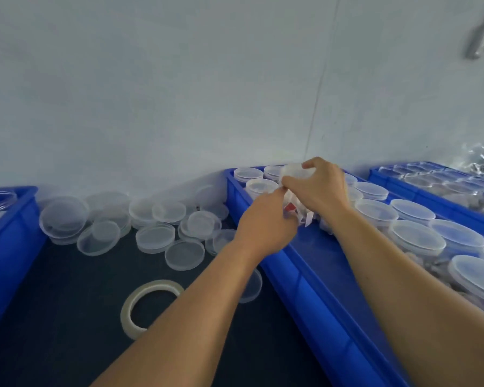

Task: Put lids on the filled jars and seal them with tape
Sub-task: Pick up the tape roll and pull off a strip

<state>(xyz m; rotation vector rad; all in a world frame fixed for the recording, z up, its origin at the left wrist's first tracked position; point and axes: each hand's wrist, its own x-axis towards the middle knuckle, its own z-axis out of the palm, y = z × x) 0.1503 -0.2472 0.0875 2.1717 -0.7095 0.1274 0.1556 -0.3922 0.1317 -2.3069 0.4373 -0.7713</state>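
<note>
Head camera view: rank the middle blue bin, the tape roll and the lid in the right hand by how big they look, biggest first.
1. middle blue bin
2. tape roll
3. lid, gripped by the right hand; it is farther away and partly covered, so its rank below the tape is unsure.

There is one view only, worn on the person's head, looking forward and down over both forearms. It sits close above the dark table, facing the pale wall, with blue crates at either side.

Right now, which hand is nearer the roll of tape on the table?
Left. The left hand is above and right of the roll of tape; the right hand is farther, over the blue bin.
</note>
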